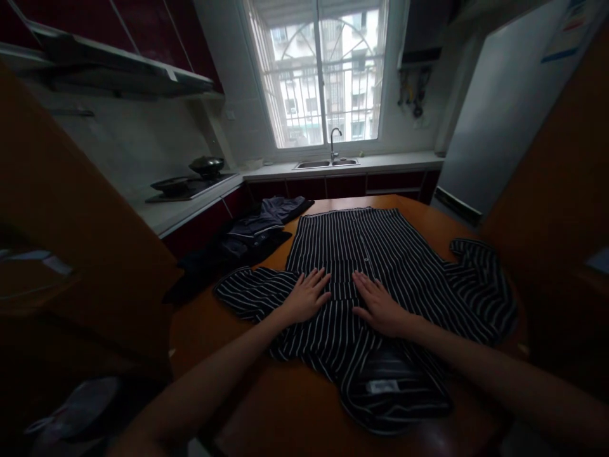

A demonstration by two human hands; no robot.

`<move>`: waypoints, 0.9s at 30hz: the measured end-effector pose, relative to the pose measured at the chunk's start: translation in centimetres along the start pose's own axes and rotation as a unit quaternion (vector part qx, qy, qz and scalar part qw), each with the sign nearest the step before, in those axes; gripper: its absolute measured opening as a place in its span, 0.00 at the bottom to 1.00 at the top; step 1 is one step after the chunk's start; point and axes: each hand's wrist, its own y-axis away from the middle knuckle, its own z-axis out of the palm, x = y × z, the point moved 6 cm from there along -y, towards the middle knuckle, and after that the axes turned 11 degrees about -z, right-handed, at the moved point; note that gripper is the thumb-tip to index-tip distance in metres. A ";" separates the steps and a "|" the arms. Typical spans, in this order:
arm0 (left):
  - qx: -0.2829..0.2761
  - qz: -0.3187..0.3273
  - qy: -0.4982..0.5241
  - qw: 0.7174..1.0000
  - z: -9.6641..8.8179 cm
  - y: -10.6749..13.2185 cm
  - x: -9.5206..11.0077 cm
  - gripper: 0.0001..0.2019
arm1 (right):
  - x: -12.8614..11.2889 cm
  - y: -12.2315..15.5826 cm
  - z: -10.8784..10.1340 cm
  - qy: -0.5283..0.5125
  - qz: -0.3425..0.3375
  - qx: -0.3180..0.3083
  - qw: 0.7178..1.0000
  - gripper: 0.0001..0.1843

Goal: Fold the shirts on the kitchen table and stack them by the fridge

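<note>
Table (266,406): shirt (337,244) (striped) beneath hands (308,296) (381,309).

Label (383,386) on striped shirt (328,241) blurred, refrigerator sticker (572,26) illegible, nothing readable

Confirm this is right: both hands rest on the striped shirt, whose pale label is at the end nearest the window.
Not quite: the head view shows the pale label at the near end, away from the window. The left hand and right hand do rest on the striped shirt.
</note>
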 end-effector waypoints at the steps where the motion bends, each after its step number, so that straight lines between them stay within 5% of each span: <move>1: 0.003 0.000 -0.006 1.000 0.4 -0.1 -0.3 0.29 | 1.0 0.7 -0.1 0.014 0.019 -0.009 1.000 0.41; 8: 0.019 0.010 -0.008 1.000 0.8 -0.4 -1.2 0.29 | 13.4 9.2 -4.4 0.122 0.232 0.011 0.965 0.41; 11: 0.027 0.012 -0.007 1.000 1.0 -0.6 -1.2 0.30 | 16.6 12.7 -6.2 0.142 0.274 0.037 0.950 0.40; 16: 0.036 0.014 -0.007 0.999 1.2 -0.9 -1.5 0.29 | 15.2 14.5 -7.5 0.172 0.273 0.073 0.944 0.37; 21: 0.031 0.015 -0.005 0.999 1.0 -0.9 -1.4 0.30 | 11.4 13.7 -5.7 0.114 0.176 0.034 0.977 0.35; 27: 0.014 0.005 0.003 1.000 0.7 -0.7 -0.9 0.29 | 10.9 11.3 -6.9 0.070 0.188 0.067 0.977 0.33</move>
